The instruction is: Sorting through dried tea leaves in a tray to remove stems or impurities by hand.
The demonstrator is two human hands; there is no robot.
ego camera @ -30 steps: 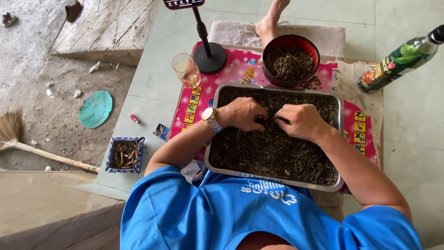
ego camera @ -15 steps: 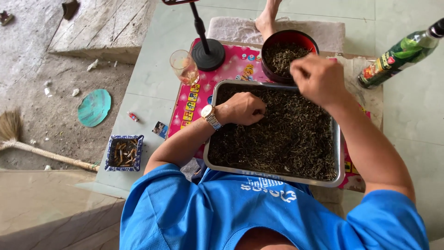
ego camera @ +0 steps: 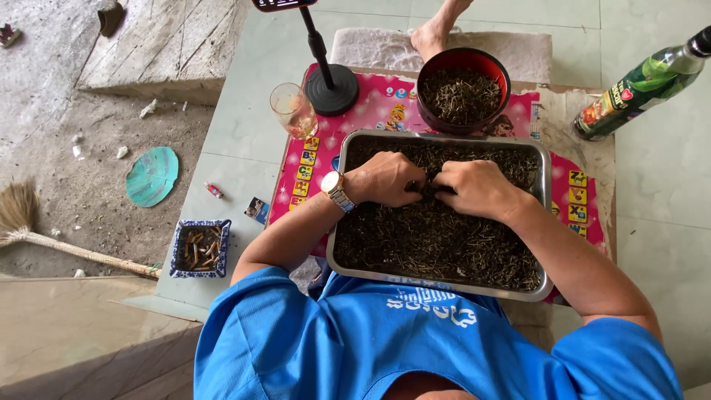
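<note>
Left hand (ego camera: pixel 385 179) and right hand (ego camera: pixel 474 189) are being pressed knuckles-up into the dark dried strands (ego camera: pixel 437 237) filling the metal tray (ego camera: pixel 549 222); fingertips are being hidden where the hands meet, so what is being pinched cannot be told; fingers are being curled together, not spread. The phone stand (ego camera: pixel 331 87) is being cut off at the top edge; the green bottle (ego camera: pixel 641 85) at the right. The tray is being rested on a pink printed mat (ego camera: pixel 300 174) over pale floor tiles; a red bowl (ego camera: pixel 463 92) of the same strands is being kept just behind it; a glass (ego camera: pixel 292 110), an ashtray (ego camera: pixel 200 248) and a broom (ego camera: pixel 44 237) are being left on the left side.
</note>
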